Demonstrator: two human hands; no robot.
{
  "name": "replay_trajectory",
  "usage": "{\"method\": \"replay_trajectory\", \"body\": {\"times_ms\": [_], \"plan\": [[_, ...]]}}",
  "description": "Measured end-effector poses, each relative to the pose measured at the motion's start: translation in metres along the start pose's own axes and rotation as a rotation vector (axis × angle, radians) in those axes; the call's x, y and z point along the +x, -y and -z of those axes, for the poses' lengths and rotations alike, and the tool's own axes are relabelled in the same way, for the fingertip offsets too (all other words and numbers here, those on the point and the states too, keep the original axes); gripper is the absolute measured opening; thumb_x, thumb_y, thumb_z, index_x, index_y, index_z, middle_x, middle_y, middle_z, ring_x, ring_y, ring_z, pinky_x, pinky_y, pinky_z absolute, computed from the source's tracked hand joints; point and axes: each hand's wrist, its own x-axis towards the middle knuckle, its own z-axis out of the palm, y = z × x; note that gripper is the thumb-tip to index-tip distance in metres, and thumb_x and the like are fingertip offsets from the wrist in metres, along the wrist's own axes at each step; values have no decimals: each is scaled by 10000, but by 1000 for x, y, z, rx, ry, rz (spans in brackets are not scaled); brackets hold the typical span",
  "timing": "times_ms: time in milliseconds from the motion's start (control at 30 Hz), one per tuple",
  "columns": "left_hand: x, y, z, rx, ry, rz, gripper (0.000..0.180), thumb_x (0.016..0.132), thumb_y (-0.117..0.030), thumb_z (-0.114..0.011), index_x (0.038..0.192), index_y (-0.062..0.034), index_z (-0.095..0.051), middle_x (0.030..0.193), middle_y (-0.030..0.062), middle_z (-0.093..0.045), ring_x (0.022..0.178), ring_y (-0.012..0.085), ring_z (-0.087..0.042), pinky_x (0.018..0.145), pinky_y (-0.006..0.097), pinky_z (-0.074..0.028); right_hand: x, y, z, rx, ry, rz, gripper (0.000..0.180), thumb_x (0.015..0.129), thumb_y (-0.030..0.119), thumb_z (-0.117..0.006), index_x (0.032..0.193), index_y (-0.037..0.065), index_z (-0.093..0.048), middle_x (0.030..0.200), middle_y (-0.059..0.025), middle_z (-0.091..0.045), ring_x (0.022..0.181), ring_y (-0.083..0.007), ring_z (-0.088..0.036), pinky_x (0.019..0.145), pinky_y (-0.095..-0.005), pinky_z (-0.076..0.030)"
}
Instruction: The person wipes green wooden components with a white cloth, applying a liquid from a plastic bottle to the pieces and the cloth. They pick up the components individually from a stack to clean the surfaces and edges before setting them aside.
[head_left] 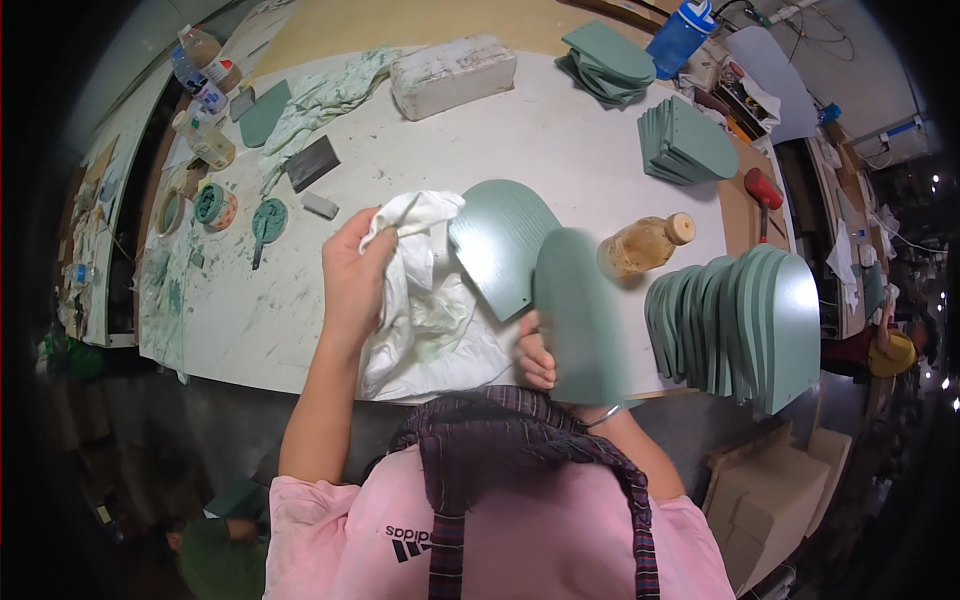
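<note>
Pinched in my left hand (pixel 352 265) is the top of a white cloth (pixel 425 320), whose lower part spreads over the table's near edge. My right hand (pixel 537 355) grips a green round-ended panel (pixel 580 310), held up on edge and smeared by motion; its thumb is hidden behind the panel. A second green panel (pixel 503 245) lies flat on the white table (pixel 280 310), shiny on top, between the cloth and the held panel. Just right of the held panel, a bottle of yellowish liquid (pixel 640 250) lies tilted or leaning; I cannot tell which.
A long row of green panels (pixel 735 325) stands at the right edge. Smaller stacks (pixel 685 142) sit behind it, near a red-headed mallet (pixel 763 190). A whitish block (pixel 453 76) is at the back. On the left are a dark sanding block (pixel 313 163), putty tub (pixel 215 205) and bottles.
</note>
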Motion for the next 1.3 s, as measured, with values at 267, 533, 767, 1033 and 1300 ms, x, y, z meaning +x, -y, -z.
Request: {"method": "replay_trajectory", "body": {"times_ms": [267,533,767,1033,1300], "plan": [[-43,-1,-70,419,609,-590,376,917,-169,-614,1271,-47,-590,1235,116,-632,1152,266,-589,967,456,-482,3,-16,8,394,635,-202,550,932,586,-430,1180,108,-541,897,-65,-514,626,-165,-416,453,-232,-333],[22,22,-44,401,491,135,354,980,-183,-536,1268,18,-584,1134,100,-671,966,197,-641,891,299,-504,3,-22,-3,589,1067,-543,597,954,536,-455,1365,103,-460,1115,-188,-501,670,-199,-435,470,-275,-406],[-9,23,-55,-16,582,150,271,981,-168,-599,1107,66,-649,935,20,-658,842,52,-566,751,235,-476,-4,-20,-7,353,993,-407,431,961,453,-423,892,29,-461,905,-89,-442,593,-107,-397,405,-208,-326],[-8,30,-42,334,250,-4,215,956,-162,-631,858,28,-653,682,-13,-577,679,45,-469,575,253,-410,-11,-14,-9,330,1020,-408,413,974,409,-421,784,43,-429,777,-61,-415,572,-96,-380,415,-199,-323],[-53,-15,-119,818,744,-977,237,839,-280,-704,1054,-183,-713,1100,-27,-686,1028,234,-608,930,413,-477,-22,-51,8,-481,924,65,359,1015,340,-413,812,46,-456,732,-4,-393,613,-92,-401,603,-221,-411]]}}
